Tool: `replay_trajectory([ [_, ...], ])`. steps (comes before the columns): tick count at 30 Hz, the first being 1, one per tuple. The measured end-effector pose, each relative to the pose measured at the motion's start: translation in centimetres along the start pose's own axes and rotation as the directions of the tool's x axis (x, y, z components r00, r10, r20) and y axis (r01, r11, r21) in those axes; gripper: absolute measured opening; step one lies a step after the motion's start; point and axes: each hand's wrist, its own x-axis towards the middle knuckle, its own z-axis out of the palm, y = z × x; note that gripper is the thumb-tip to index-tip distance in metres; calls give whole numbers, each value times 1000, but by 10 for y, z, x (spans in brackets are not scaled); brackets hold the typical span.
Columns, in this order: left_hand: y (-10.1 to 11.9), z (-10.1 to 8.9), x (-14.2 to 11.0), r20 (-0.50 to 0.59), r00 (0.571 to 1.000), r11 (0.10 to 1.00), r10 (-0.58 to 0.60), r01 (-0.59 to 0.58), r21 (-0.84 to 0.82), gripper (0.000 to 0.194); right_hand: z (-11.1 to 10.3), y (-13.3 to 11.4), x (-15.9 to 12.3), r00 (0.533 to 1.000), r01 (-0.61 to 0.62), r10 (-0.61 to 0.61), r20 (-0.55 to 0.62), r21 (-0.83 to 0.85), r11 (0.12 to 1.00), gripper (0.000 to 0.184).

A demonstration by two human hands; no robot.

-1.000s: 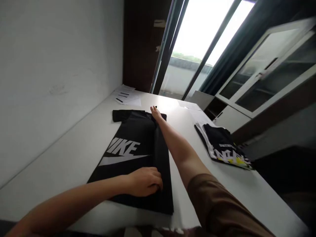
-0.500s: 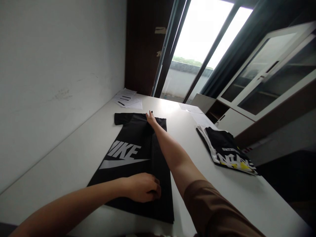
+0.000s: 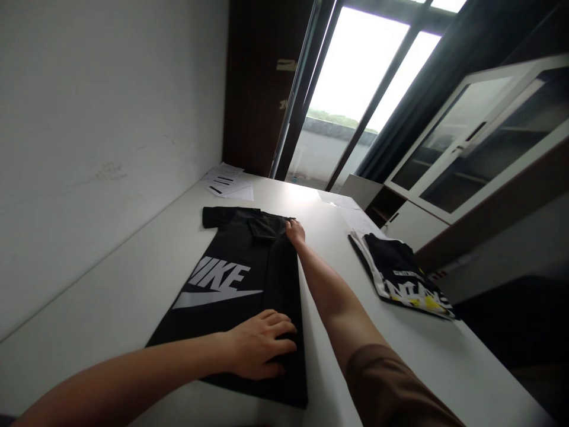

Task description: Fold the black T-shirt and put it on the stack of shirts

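Note:
A black T-shirt with a large white NIKE print lies partly folded on the white table. One short sleeve sticks out at its far left, and a small flap of cloth is turned inward near the collar end. My left hand rests on the near part of the shirt, fingers spread and lying flat. At the far right corner, my right hand has its bent fingers closed on the shirt's folded edge. The thumb there is mostly hidden.
On the right of the table lies a stack of folded shirts, black and white with yellow in the print. Paper sheets lie at the far left corner, others at the far right. A wall borders the left side.
My right hand has moved from the collar area to the far right edge, and a flap of sleeve cloth now lies inward. My left hand has gone from curled to spread.

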Motion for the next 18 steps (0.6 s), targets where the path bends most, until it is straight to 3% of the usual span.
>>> replay_trajectory([
  [5,6,1,0,65,996,995,54,-48,-93,67,-3,23,-15,998,64,-62,18,-92,994,57],
  [8,8,-1,-2,100,994,988,49,-34,-148,71,9,26,-28,983,147,-126,136,-157,977,63],
  [12,13,-2,-4,139,988,979,66,-37,-201,70,14,33,-35,959,145,-90,268,-190,971,73],
  [18,20,0,-4,158,984,971,78,-39,-235,77,4,36,-26,952,108,-49,301,-184,977,75],
])
